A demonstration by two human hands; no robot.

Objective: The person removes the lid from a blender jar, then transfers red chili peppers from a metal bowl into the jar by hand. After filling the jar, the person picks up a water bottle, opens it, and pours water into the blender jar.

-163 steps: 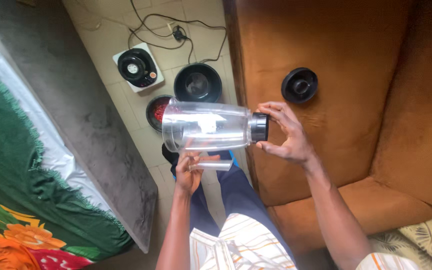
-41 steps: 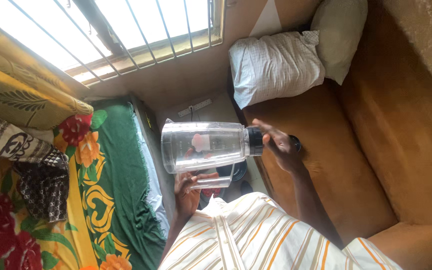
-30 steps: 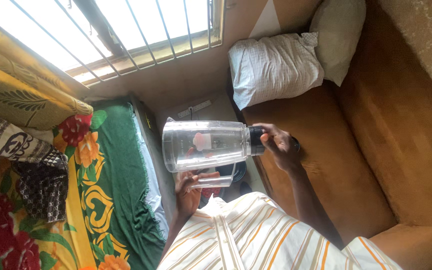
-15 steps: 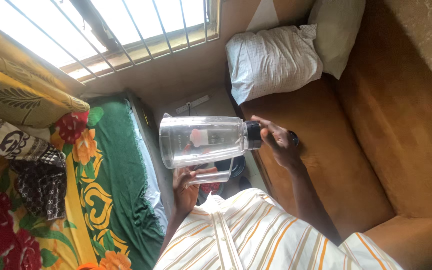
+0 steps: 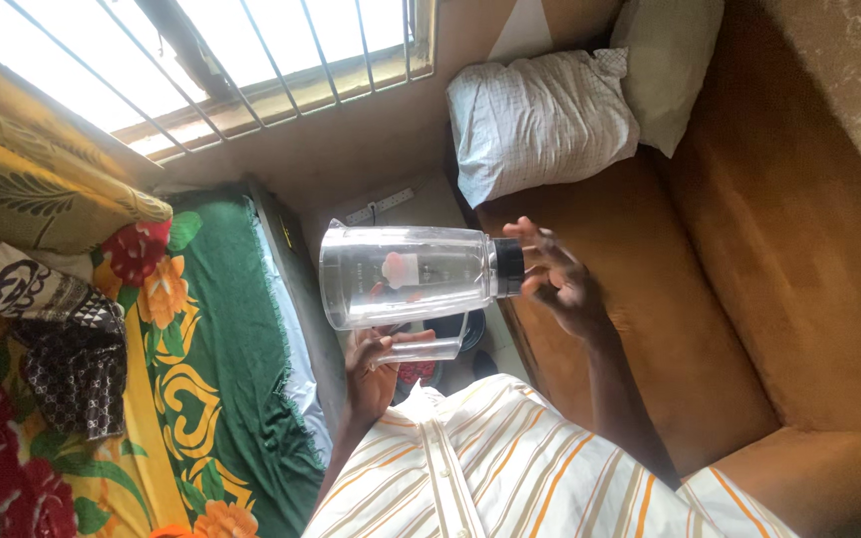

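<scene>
Clear plastic blender jar held sideways over brown couch — left hand closed around handle, right hand fingers spread at black base collar (not clamped). Best keep handle grip firm, jar level, while working collar.

A clear plastic blender jar is held up on its side in mid-air, its wide open mouth to the left and its narrower end to the right. A black ring base caps that narrow end. The transparent handle runs along the underside. The walls look empty and see-through, with a pale label patch on the side.
</scene>
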